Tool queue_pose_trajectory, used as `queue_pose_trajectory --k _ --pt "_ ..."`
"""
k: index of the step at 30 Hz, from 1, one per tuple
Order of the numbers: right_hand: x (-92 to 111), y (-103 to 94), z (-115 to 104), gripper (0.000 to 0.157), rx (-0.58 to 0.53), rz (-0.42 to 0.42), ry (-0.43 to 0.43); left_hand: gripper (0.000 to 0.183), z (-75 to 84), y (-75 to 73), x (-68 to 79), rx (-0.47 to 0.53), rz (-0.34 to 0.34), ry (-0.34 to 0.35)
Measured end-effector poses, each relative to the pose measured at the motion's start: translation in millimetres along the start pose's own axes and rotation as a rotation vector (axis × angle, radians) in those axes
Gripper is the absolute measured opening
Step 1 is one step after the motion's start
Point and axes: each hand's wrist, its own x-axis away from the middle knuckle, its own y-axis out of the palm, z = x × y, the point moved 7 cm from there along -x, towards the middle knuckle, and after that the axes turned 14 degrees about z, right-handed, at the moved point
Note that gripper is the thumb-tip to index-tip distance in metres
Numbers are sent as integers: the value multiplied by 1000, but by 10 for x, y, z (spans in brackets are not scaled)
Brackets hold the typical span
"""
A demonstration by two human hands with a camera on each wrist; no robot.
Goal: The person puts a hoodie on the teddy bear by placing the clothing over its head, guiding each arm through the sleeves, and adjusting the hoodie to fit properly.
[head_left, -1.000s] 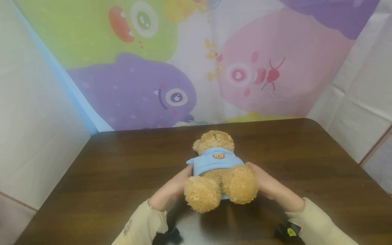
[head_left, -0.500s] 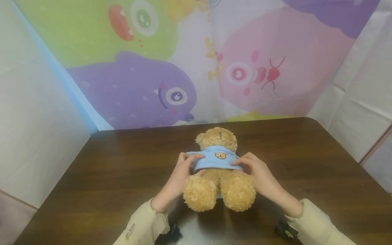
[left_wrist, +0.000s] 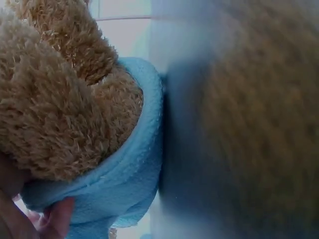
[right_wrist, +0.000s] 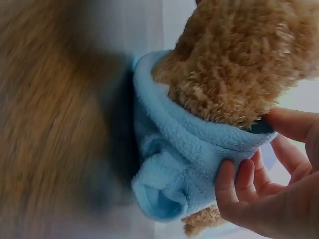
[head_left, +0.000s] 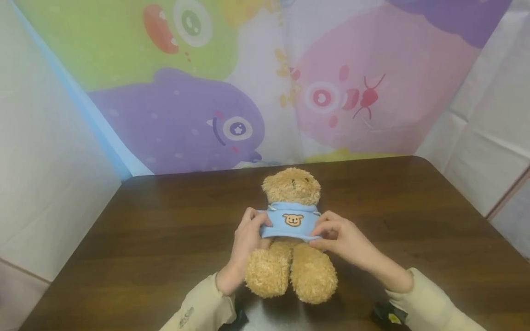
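A dark brown wood-grain table fills the lower half of the head view, its far right corner rounded and a pale glare lying on its surface at the bottom centre. Behind its far edge, across the top, a printed backdrop shows a green one-eyed monster at upper left, a purple one beneath it, a pink one right of centre and another purple shape at upper right. A creased whitish panel covers the left side of the frame, a light-blue strip running down its inner edge; a second whitish panel covers the right. In the middle, a curly tan teddy bear lies on the table, head toward the far edge and feet toward the bottom. It wears a blue sweatshirt with a bear-face patch. The left hand grips the hem at its left side in the frame; the right hand pinches it at the right, thumb at the edge and fingers on the cloth. Cream sleeves enter from the bottom.
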Motion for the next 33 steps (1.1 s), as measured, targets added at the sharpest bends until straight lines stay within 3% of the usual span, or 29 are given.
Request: queue_pose_trajectory --k 3,9,11,16,19,23,25,27,30,33 --pt "-19 -13 -29 9 77 1 -43 26 17 -9 -39 -25 -37 70" --pt "-55 -39 13 12 136 59 -21 29 -22 19 -74 -4 -281 67" --pt "-58 -44 51 7 131 89 12 33 -3 16 -61 2 -348 101" --pt "-33 8 204 34 47 56 186 43 53 -24 -19 80 -486 211" --pt "-6 54 263 42 -50 18 273 44 21 -34 -14 191 -578 171" --pt "-5 86 280 39 -134 21 283 33 -76 -17 -20 305 -661 32" --pt "-11 91 302 37 -171 31 302 24 -127 -14 -41 326 -661 -51" --pt "-17 89 328 37 -202 38 329 17 -193 -35 -89 324 -607 -139" --pt "-35 69 360 37 -213 53 366 16 -365 -117 -200 248 -411 -295" --pt "-69 33 350 36 -160 71 350 15 -561 -191 -248 144 -232 -416"
